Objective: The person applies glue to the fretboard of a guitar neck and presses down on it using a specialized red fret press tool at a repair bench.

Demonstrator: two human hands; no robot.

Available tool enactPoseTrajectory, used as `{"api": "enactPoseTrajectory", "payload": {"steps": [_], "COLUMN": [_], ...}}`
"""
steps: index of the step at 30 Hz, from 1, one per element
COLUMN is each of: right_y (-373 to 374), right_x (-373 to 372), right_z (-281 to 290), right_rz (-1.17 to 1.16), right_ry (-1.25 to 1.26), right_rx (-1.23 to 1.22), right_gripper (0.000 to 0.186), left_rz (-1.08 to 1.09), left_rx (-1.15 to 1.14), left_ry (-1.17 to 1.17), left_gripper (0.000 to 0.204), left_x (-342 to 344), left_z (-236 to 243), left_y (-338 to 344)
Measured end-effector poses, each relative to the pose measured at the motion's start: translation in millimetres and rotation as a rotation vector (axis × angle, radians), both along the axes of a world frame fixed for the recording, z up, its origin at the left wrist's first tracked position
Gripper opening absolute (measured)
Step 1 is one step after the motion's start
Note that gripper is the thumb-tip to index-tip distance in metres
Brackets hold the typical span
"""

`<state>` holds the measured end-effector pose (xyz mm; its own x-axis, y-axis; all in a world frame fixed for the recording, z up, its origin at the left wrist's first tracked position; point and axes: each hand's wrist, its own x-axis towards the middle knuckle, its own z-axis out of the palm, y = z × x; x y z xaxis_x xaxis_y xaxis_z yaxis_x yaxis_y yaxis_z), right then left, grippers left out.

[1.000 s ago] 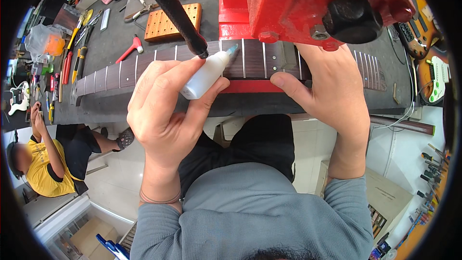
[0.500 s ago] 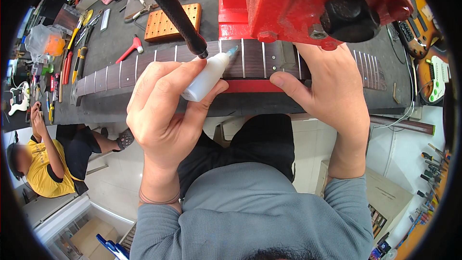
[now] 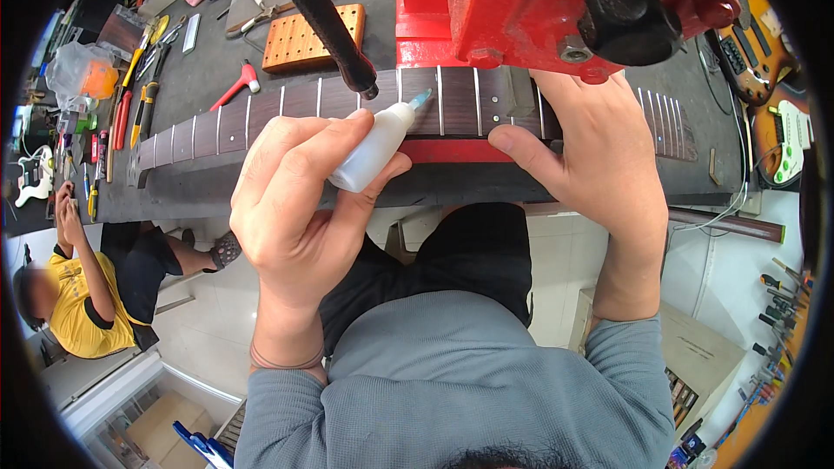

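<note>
From my remote seat I see the left hand (image 3: 300, 191) clamped around a white squeeze bottle (image 3: 369, 156), its long axis slanting up and right, nozzle (image 3: 421, 99) at the fretboard (image 3: 459, 108) just left of a fret (image 3: 440, 106). The fretboard lies along the workbench's (image 3: 200, 74) near edge. The right hand (image 3: 604, 156) sits farther from the nozzle; behind the red press (image 3: 521, 9), I cannot tell its fingers' grip.

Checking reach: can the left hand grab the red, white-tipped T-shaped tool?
Probably not: the left hand holds a translucent white plastic bottle, though the tool lies uncovered past the dark wooden fretboard.
</note>
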<state>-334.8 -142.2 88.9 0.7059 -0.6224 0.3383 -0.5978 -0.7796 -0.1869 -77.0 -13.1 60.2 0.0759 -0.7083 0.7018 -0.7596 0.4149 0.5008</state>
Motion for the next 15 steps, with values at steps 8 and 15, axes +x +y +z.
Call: {"api": "enactPoseTrajectory", "payload": {"steps": [8,15], "right_y": [-0.3,-1.4], "right_x": [-0.3,-1.4], "right_z": [-1.7,-3.8], "right_rz": [-0.001,0.011], "right_ry": [-0.026,-0.026], "right_rx": [-0.018,-0.034], "right_gripper": [0.061,0.061], "left_rz": [-0.020,-0.022], "left_rx": [0.003,0.003], "left_ry": [0.009,0.013], "left_gripper": [0.049,0.051], "left_x": [0.0,-0.8], "left_z": [0.1,-0.4], "left_y": [4.6,7.9]}}
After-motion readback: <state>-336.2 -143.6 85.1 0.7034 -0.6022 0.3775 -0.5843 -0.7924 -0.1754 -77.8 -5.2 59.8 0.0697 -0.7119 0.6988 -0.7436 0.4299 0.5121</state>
